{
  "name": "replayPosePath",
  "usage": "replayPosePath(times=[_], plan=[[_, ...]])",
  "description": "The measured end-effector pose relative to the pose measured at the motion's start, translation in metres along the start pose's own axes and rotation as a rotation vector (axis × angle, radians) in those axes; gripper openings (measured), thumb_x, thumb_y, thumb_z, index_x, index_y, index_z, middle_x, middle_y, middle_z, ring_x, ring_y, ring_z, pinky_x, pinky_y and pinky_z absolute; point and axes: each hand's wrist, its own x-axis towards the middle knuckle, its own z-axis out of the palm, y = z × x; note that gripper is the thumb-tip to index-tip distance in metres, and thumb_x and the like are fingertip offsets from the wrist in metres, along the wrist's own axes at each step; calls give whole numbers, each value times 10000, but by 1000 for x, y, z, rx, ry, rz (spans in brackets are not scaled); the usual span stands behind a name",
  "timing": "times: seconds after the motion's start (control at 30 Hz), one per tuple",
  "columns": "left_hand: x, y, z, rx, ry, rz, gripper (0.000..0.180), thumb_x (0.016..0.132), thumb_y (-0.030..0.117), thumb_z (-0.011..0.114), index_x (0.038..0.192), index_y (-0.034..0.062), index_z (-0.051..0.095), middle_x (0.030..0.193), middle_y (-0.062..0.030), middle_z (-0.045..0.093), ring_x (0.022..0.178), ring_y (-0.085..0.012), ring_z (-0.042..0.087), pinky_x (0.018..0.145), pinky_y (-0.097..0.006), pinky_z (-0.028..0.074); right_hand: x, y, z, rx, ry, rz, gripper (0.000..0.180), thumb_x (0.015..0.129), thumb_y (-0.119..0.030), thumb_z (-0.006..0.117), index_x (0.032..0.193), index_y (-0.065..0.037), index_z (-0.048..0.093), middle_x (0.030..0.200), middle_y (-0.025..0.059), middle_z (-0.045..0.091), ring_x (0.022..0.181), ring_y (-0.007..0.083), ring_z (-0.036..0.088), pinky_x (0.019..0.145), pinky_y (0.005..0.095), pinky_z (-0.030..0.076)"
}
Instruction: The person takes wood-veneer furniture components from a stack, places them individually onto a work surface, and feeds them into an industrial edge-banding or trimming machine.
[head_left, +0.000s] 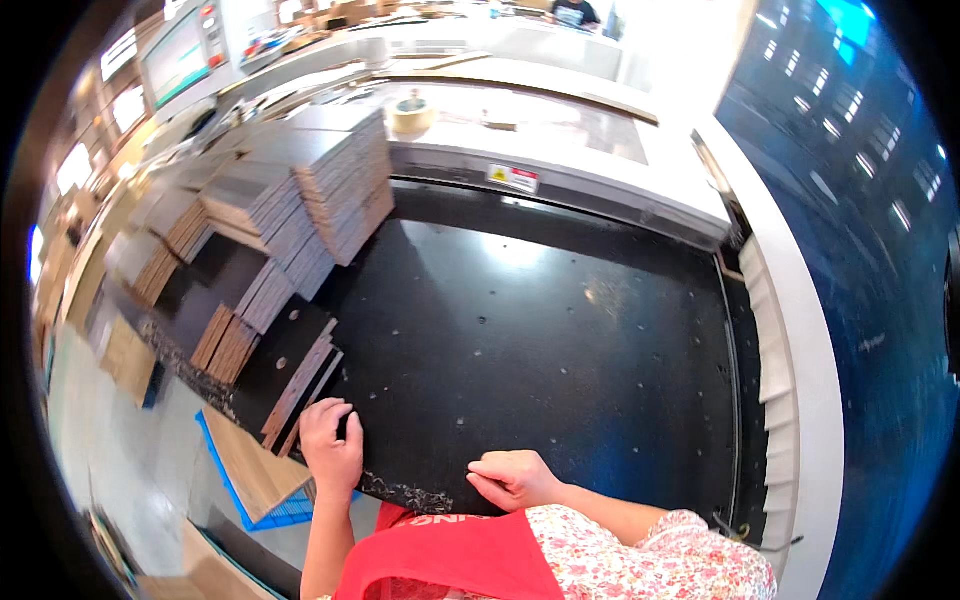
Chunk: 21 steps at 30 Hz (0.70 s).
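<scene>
My left hand (332, 448) is at the near left of a black table (540, 330), its fingers curled in a loose fist with nothing visible in them. Right beside it lie a few narrow board strips (300, 388) with brown and dark edges; whether the hand touches them I cannot tell. My right hand (515, 480) hovers at or rests by the table's near edge, fingers folded in and nothing showing between them. Several stacks of cut boards (345, 190) stand along the left side of the table.
A pale machine beam (560, 180) with a warning label crosses the far side, a tape roll (411, 113) on it. White pleated cover (785, 390) and a blue glossy panel (870, 250) bound the right. Shavings (410, 495) lie on the near edge. Boards on a blue pallet (250, 490) stand lower left.
</scene>
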Motion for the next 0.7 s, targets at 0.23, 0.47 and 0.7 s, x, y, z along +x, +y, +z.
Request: replayPosePath(times=[0.23, 0.47, 0.7], plan=[[2, -2, -1, -30, -41, -1, 105, 851, 44, 684, 954, 22, 681, 1055, -126, 681, 1026, -321, 607, 931, -416, 473, -2, 2, 4, -19, 36, -25, 84, 918, -139, 697, 902, -58, 686, 735, 88, 634, 637, 281, 653, 548, 371, 508], [2, -2, -1, -63, -34, -7, 96, 856, 42, 679, 950, 22, 678, 1045, -121, 683, 1018, -315, 606, 922, -413, 475, -4, 3, 5, -34, 38, -36, 95, 922, -152, 694, 903, -59, 688, 749, 85, 646, 654, 285, 661, 558, 372, 521], [0, -5, 1, -74, -11, -4, 94, 854, 36, 680, 947, 26, 675, 1038, -120, 684, 1007, -313, 612, 913, -412, 480, -2, 3, 5, -26, 66, -94, 55, 899, -93, 710, 911, -47, 682, 695, 80, 612, 588, 268, 629, 507, 357, 482]])
